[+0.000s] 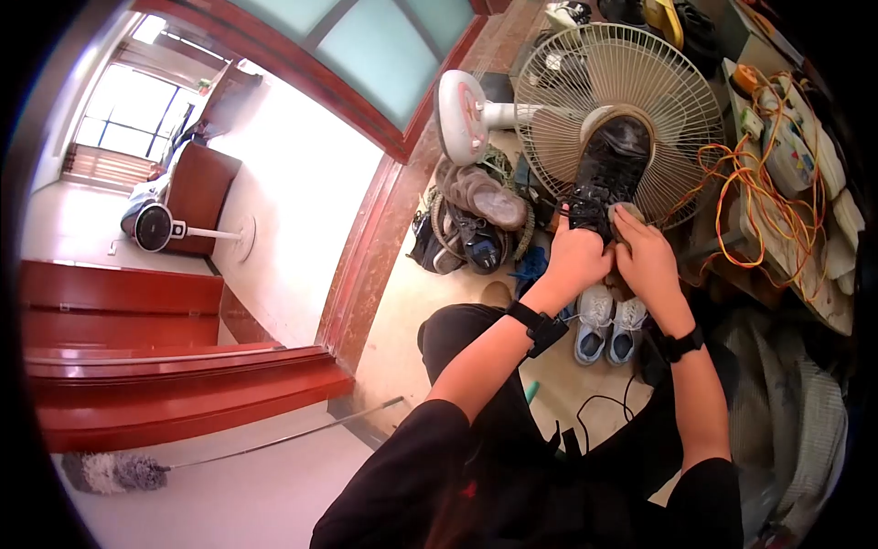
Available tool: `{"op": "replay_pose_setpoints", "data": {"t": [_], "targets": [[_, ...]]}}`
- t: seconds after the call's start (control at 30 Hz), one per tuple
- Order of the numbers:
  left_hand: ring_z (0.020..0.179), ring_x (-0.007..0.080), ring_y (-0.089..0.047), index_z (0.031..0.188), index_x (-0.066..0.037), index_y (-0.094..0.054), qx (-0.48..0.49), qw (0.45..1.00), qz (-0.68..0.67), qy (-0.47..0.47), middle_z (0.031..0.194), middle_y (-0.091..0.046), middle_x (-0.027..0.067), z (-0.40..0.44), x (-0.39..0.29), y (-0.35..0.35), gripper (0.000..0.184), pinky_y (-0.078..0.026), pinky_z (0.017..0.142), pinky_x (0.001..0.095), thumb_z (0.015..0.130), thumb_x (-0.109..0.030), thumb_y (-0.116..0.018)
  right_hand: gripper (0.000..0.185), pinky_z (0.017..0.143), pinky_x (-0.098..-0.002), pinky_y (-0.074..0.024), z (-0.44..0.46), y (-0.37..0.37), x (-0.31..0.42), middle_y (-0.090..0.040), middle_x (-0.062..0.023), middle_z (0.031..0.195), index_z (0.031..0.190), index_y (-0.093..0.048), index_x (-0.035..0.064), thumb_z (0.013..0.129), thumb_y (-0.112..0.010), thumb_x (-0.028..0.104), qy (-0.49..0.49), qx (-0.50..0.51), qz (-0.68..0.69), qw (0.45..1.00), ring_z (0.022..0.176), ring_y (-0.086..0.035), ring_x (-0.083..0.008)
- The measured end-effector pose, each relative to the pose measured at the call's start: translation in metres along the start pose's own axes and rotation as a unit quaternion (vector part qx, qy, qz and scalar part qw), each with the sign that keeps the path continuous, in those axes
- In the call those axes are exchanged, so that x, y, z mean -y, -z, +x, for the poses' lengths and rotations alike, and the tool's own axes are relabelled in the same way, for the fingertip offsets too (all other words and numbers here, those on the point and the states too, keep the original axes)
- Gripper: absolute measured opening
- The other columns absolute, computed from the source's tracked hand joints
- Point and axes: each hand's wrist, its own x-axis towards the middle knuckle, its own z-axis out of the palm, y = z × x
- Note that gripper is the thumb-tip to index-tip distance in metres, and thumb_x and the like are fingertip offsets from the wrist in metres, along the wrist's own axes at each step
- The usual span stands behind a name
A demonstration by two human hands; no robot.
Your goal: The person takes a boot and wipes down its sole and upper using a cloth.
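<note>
The shoe is at two o'clock, before the fan; the left hand clamps its laced part, the right hand close beside, grip unclear. Likely light, soft above, stiffer in the sole, best held at the heel

Bright daylight is admitted through the window at the upper left of the frame, where the panes are burnt out to near white. Strong glare is thrown across the pale floor beyond the doorway, and its detail is washed out. The right edge and lower centre are left dimmer, with dark clothing rendered almost without texture. Straight lines are bent by wide-angle distortion, and the corners are lost to a black circular border. The middle is kept fairly sharp, while softness is seen toward the rim.
</note>
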Motion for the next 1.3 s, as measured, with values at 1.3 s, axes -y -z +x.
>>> {"op": "replay_pose_setpoints", "data": {"t": [1.3], "targets": [[0.089, 0.0369, -0.058, 0.087, 0.004, -0.059, 0.07, 0.978, -0.191, -0.051, 0.081, -0.06, 0.0195, 0.004, -0.03, -0.009, 0.022, -0.017, 0.11, 0.0551, 0.08, -0.016, -0.06, 0.052, 0.088, -0.0399, -0.043, -0.02, 0.009, -0.044, -0.063, -0.0261, 0.105, 0.115, -0.059, 0.0007, 0.095, -0.044, 0.047, -0.31, 0.119, 0.292, 0.897, 0.104, -0.058, -0.0406]]}}
